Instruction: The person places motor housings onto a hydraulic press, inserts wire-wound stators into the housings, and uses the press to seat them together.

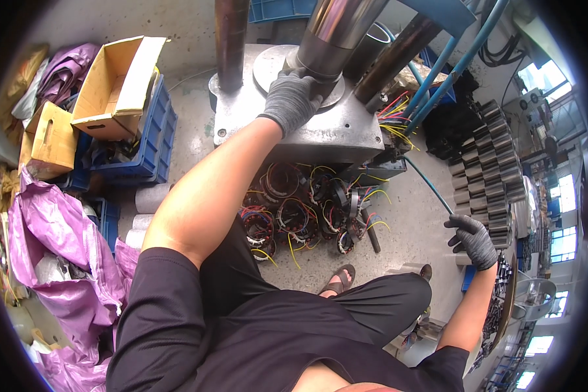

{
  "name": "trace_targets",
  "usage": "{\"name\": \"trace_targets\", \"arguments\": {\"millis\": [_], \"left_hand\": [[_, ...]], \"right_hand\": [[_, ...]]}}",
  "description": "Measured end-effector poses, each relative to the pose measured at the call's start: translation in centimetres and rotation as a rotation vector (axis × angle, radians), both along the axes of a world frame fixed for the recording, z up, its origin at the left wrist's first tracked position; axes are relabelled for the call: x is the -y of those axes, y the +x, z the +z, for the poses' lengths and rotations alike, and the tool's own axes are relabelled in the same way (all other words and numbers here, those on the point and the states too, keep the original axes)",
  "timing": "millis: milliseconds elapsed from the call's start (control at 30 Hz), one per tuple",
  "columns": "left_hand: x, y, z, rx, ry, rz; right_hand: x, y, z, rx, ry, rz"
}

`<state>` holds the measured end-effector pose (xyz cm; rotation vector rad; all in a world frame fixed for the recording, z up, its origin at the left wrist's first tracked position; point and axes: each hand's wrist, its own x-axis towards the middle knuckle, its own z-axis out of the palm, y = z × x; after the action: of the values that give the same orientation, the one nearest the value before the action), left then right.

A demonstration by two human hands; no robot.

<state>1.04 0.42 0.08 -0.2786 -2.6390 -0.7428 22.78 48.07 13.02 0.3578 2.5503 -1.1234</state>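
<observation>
My left hand (290,101), in a grey glove, is wrapped against the lower end of a shiny metal cylinder (330,42). That cylinder stands over a round plate (266,70) on the thick steel bed (320,134) of a press-like machine. What lies under my left palm is hidden. Off to the right, my right hand (474,243), also gloved, is at the tip of a thin teal lever (430,185) slanting out from the machine. Its fingers are apart and loosely bent, and the contact with the lever is partly hidden.
Wound stator cores (294,215) with coloured wires lie on the floor below the bed. Stacked metal sleeves (487,173) stand at right. Left are a cardboard box (114,98), a blue crate (140,157) and purple sacks (62,245). Dark steel columns (230,46) flank the cylinder.
</observation>
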Motion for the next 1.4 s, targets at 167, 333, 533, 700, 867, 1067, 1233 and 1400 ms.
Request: {"name": "trace_targets", "arguments": {"millis": [167, 333, 533, 700, 867, 1067, 1233, 1400], "left_hand": [[-0.1, 0.0, 0.0, -0.084, -0.014, 0.005], [0.1, 0.0, -0.1, -0.067, -0.014, 0.004], [0.4, 0.9, 0.7, -0.046, 0.022, -0.024], [2.0, 1.1, 0.8, 0.008, 0.282, -0.101], [5.6, 0.5, -2.2, 0.048, 0.211, -0.046], [8.6, 1.4, -3.0, 0.166, 0.012, 0.005], [9.0, 2.0, -3.4, 0.258, -0.072, 0.002], [6.3, 2.7, -3.6, 0.298, -0.096, -0.128]], "right_hand": [[0.5, 0.0, 0.3, 0.208, 0.115, 0.152], [-1.9, -0.5, -0.8, -0.191, -0.087, -0.01], [-3.0, -4.0, 0.1, -0.586, 0.178, 0.037], [-3.1, -12.8, 5.4, -0.996, 0.777, -0.067], [-8.1, -22.2, 8.4, -1.066, 1.103, -0.198], [-9.2, -25.7, 9.7, -0.899, 0.834, -0.372], [-9.8, -26.1, 9.6, -0.845, 0.849, -0.348], [-11.1, -26.6, 9.0, -0.83, 0.898, -0.364]]}}
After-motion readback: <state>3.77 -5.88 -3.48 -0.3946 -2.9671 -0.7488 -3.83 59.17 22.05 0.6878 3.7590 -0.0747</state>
